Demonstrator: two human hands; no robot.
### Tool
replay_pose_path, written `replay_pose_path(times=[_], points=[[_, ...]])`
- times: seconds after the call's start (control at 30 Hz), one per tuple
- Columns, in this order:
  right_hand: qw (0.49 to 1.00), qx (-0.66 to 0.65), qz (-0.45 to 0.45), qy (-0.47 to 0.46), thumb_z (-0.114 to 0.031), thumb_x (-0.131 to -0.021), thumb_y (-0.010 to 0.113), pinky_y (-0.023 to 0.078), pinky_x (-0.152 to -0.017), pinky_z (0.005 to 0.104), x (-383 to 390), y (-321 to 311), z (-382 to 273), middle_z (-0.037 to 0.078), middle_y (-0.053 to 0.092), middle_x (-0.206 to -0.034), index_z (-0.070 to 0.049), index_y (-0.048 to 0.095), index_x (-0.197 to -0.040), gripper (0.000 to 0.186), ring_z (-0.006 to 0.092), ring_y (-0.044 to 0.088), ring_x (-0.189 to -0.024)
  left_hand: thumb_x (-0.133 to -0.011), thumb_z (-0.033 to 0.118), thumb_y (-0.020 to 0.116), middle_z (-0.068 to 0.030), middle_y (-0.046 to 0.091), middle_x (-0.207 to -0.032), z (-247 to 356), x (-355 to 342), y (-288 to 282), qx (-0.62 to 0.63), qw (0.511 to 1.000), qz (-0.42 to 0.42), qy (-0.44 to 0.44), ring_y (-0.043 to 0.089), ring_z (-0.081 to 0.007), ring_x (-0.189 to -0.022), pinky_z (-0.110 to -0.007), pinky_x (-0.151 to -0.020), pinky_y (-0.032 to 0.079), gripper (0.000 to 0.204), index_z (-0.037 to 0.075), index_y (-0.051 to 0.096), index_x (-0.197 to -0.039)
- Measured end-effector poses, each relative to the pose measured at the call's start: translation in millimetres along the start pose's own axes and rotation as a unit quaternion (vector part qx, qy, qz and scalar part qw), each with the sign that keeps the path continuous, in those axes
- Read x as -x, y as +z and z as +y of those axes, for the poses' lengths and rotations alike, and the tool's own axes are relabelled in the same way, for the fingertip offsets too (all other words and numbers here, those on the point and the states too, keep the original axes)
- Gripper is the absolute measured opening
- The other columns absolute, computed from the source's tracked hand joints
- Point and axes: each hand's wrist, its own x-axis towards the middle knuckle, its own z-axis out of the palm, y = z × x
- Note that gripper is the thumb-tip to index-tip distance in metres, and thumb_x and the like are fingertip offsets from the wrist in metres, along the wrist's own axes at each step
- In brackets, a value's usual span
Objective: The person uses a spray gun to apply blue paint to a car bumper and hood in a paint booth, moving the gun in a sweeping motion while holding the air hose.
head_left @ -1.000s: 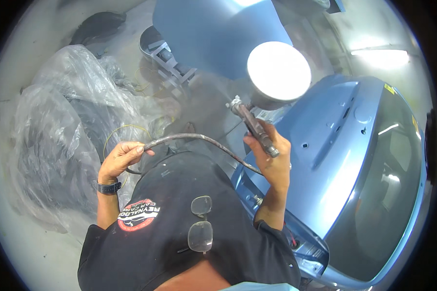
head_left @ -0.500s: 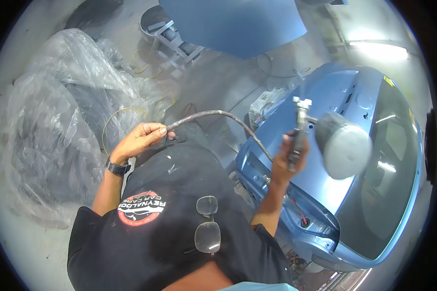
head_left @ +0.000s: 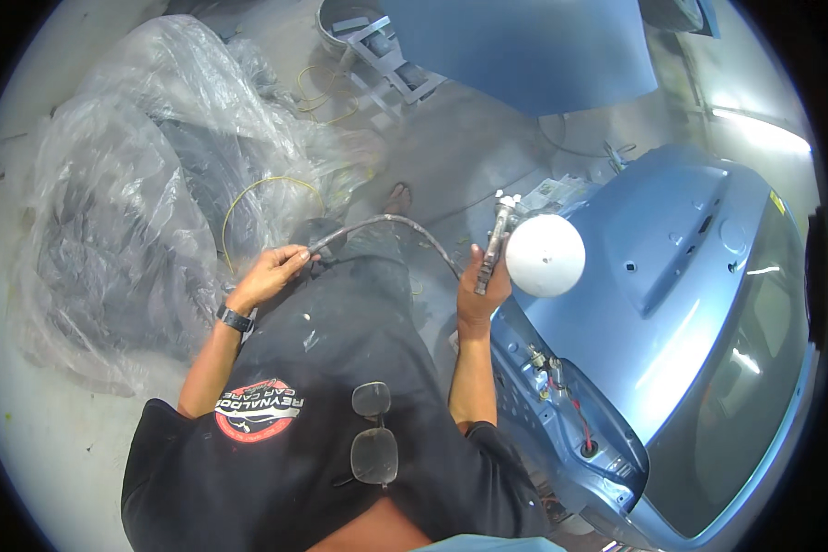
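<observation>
Right hand [head_left: 485, 287] wraps the spray gun [head_left: 496, 248], thumb along its left side; trigger finger position can't be told. Gun sits in and just beyond the right hand, tilted slightly right, pale nozzle end [head_left: 507, 200] pointing to the far side. Round white cup [head_left: 545, 256] is just right of the gun and the right fingers, its face toward the camera. Left hand [head_left: 273, 274] is closed on the dark hose [head_left: 377, 220], pinching it between thumb and fingers, well apart from the gun. Hose arcs from the left hand over the far side of the body, then down to the right hand; where it joins the gun is hidden. Dark watch [head_left: 235, 319] on left wrist. Right of the right hand, near the cup: blue car hatch [head_left: 607, 304] with dark window glass [head_left: 736, 396] at its right; red wire [head_left: 581, 419] shows on its near left part. Left of the left hand: big heap of clear plastic sheeting [head_left: 110, 221], thin yellow cord [head_left: 267, 181] looping across its right side. Far side, middle: blue panel [head_left: 524, 55], with metal stand [head_left: 396, 69] and bucket [head_left: 326, 28] to its left. Near side: black shirt [head_left: 322, 396], eyeglasses [head_left: 374, 455] hanging at the front.
</observation>
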Motion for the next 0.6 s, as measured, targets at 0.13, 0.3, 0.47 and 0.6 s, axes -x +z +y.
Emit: replay_pose_path(times=[0.13, 0.3, 0.47, 0.6], points=[[0.999, 0.008, -0.018, -0.029, -0.011, -0.09, 0.075, 0.055, -0.067, 0.0379, -8, 38, 6, 0.019, 0.071, -0.094, 0.002, 0.065, -0.117, 0.032, 0.0329, 0.071, -0.073, -0.105, 0.036, 0.054, 0.0091, 0.043, -0.071, -11, -13, 1, 0.017, 0.999, 0.037, -0.005, 0.037, -0.0041, -0.066, -0.022, -0.059, 0.031, 0.037, 0.006, 0.072, -0.118], [0.991, 0.048, -0.124, 0.034, -0.021, -0.088, 0.076, 0.055, -0.064, 0.0431, 7, 144, 14, 0.017, 0.07, -0.099, -0.004, 0.062, -0.124, 0.042, 0.0381, 0.07, -0.074, -0.105, 0.035, 0.054, 0.0081, 0.044, -0.07, -36, 1, -19, 0.003, 0.994, 0.103, -0.035, 0.038, -0.0036, -0.064, -0.021, -0.058, 0.032, 0.035, 0.007, 0.073, -0.117], [0.985, 0.035, -0.167, 0.017, -0.026, -0.09, 0.073, 0.055, -0.062, 0.0472, -2, 212, 18, 0.017, 0.069, -0.095, -0.005, 0.059, -0.125, 0.043, 0.039, 0.069, -0.075, -0.105, 0.035, 0.055, 0.0078, 0.046, -0.07, -68, 5, -14, 0.051, 0.983, 0.16, -0.079, 0.04, -0.0037, -0.064, -0.021, -0.058, 0.033, 0.035, 0.008, 0.073, -0.117], [0.98, 0.048, -0.195, 0.005, -0.026, -0.09, 0.074, 0.056, -0.063, 0.0461, -19, 188, -12, 0.017, 0.069, -0.097, -0.005, 0.059, -0.123, 0.042, 0.0389, 0.069, -0.075, -0.105, 0.035, 0.055, 0.0084, 0.045, -0.07, -78, 11, -21, 0.075, 0.984, 0.153, -0.053, 0.039, -0.0034, -0.063, -0.02, -0.058, 0.033, 0.035, 0.006, 0.072, -0.116]])
